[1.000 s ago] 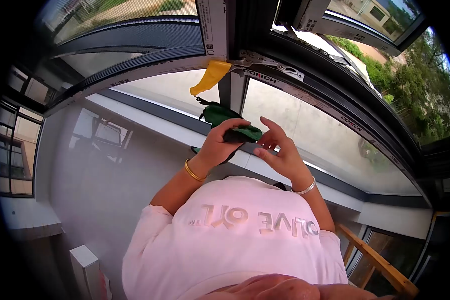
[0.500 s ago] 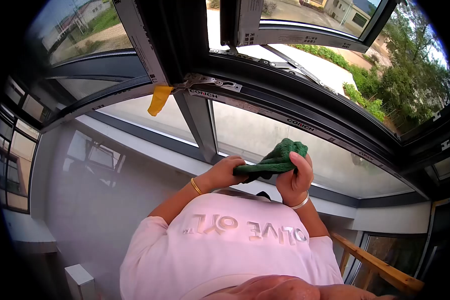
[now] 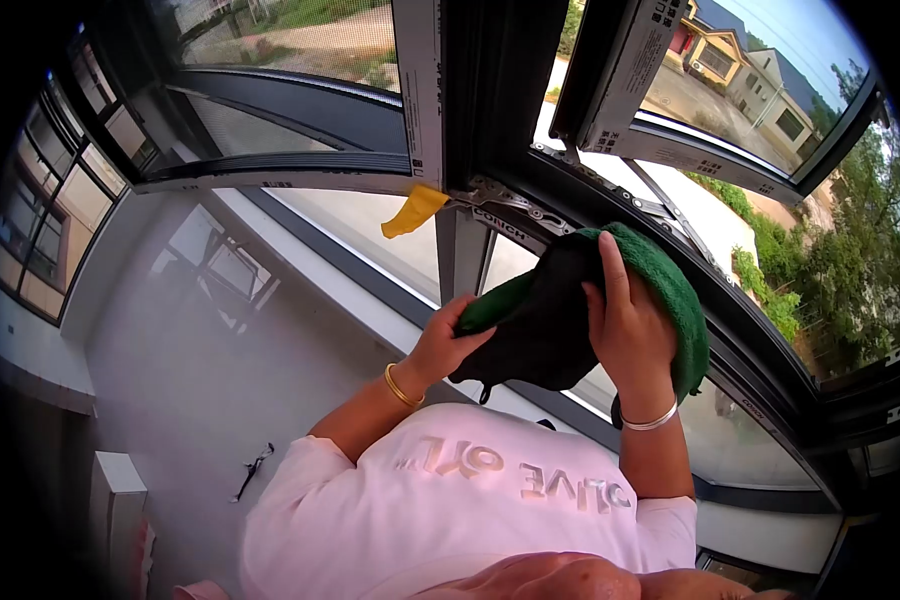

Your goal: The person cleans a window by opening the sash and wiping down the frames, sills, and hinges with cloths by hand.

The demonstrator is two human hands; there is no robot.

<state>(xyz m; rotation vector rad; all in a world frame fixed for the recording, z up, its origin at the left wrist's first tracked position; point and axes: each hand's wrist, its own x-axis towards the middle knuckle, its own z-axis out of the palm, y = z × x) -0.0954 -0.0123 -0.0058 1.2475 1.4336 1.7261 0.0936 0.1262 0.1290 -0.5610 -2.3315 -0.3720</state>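
Observation:
A green and black cloth piece (image 3: 545,330) is spread between my two hands in front of the window frame. Its fuzzy green side shows along the top and right, its smooth black side in the middle. My left hand (image 3: 445,340), with a gold bracelet, pinches its left end. My right hand (image 3: 635,330), with a silver bracelet, grips the right part, thumb and fingers on the black side and green fabric curving behind. A small dark loop hangs from its lower edge. Just above and left, a yellow strip (image 3: 414,211) hangs by the metal hinge (image 3: 515,203).
An open window sash (image 3: 715,155) stands at the upper right, its metal stay arm (image 3: 665,200) below it. A screened window (image 3: 290,50) is at the upper left. On the grey surface lies a thin black object (image 3: 253,472), near a white box (image 3: 120,475).
Both hands have taken hold of the cloth, which was bunched up and is now opened wide. My right hand has moved up and right. The view has shifted, and the thin black object has appeared.

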